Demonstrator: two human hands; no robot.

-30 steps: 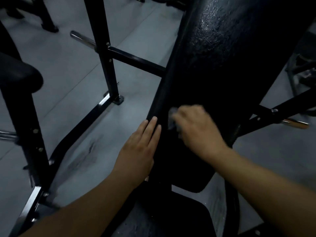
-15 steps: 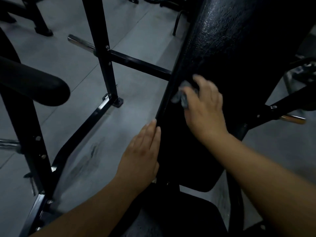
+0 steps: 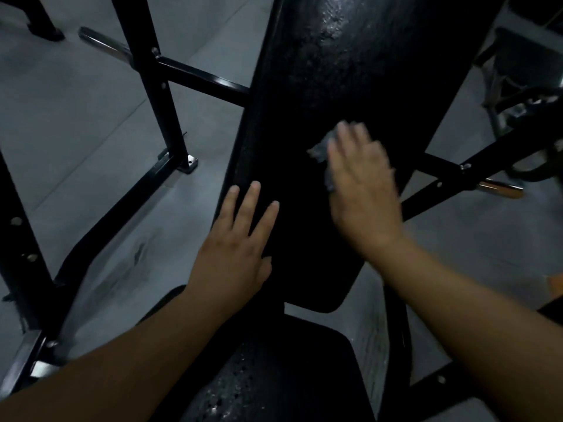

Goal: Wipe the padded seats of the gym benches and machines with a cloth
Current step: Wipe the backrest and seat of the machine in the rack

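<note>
Black back pad [image 3: 335, 86], seat pad [image 3: 274, 376]; one grey cloth [image 3: 320, 153] under flat right hand [image 3: 362, 190]; left hand [image 3: 234, 248] spread.

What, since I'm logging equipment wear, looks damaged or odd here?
The back pad has a rough, pitted patch near its top, and the seat pad shows similar speckles: cracked covering or droplets, I cannot tell. A dark scuff marks the floor on the left.
</note>
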